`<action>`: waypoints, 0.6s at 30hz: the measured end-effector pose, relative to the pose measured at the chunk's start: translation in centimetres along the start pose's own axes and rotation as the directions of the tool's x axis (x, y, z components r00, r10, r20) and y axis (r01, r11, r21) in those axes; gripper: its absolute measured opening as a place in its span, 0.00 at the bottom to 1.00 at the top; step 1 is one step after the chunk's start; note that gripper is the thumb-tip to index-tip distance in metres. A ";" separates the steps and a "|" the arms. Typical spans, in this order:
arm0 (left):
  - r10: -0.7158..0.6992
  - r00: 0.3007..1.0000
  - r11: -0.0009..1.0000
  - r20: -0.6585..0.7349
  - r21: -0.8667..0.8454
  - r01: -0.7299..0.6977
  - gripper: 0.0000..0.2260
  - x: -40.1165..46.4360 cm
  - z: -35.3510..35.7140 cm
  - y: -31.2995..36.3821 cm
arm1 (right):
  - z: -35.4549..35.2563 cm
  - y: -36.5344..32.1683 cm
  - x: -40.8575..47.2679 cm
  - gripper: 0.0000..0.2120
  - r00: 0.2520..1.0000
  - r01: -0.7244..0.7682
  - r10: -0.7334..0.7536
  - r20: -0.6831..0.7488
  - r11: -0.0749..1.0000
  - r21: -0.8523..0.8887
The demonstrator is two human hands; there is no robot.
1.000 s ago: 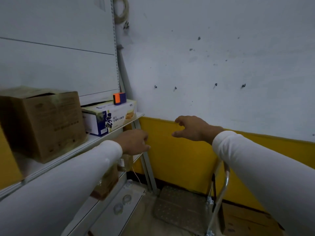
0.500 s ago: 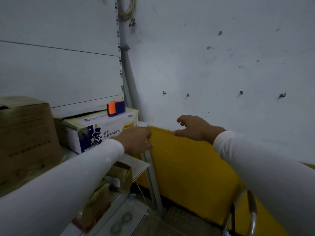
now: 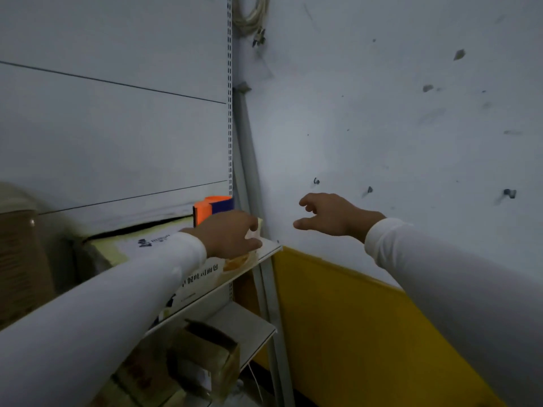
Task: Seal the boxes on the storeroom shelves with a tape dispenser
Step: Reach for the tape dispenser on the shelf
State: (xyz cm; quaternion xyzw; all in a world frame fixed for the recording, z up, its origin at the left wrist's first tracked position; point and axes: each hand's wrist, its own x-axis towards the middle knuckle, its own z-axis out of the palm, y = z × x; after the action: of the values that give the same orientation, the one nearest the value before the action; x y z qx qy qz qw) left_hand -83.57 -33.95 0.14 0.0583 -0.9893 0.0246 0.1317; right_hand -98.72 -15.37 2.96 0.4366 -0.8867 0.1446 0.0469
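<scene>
So this looks like the very start of a sealing pass, the reach-for-the-tool bit. The dispenser (image 3: 213,207), orange and blue, sits on top of the printed box (image 3: 164,239) at the right end of the top shelf (image 3: 266,254), back near the upright in the corner. Nobody is holding it yet.

Left hand (image 3: 232,235) is out over the right end of that box, just in front of the dispenser, back of the hand to the camera. Its fingers curve down around the box's corner, but I honestly can't tell if they grip the box or just rest there. Right hand (image 3: 329,214) hangs in the air off the end of the shelf, in front of the white wall, fingers spread loose and holding nothing.

My guess on the next move: one hand has to go that little bit further back and up to take the dispenser, probably the right one since it's free, while the left steadies the box. The box top looks like it has pale tape strips along its edges already, though it's blurry, so hard to say how sealed it is.

There's a brown box (image 3: 20,259) further left on the same shelf and a small box (image 3: 211,359) with its flaps up on the shelf below, so plenty left to do, I reckon.
</scene>
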 end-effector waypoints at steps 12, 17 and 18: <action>-0.358 0.934 0.925 -0.002 0.138 0.355 0.14 -0.7 -1.0 -11.0 | 4.7 -4.4 15.4 0.33 0.945 0.319 -0.326 0.022 0.935 0.156; -0.518 0.855 0.837 -0.020 0.194 0.511 0.13 -1.3 -0.8 -12.3 | 6.6 -5.8 20.4 0.35 0.858 0.491 -0.503 0.101 0.862 0.125; -0.540 0.841 0.821 -0.022 0.206 0.532 0.13 -1.4 -0.8 -12.3 | 7.0 -6.0 21.2 0.36 0.841 0.518 -0.528 0.116 0.849 0.107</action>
State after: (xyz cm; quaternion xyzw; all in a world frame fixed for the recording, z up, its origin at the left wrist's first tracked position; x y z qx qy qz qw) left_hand -80.56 -45.98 0.96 0.3476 -0.9274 0.0866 0.1080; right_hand -106.75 -37.04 2.05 0.6722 -0.7294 0.1267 0.0064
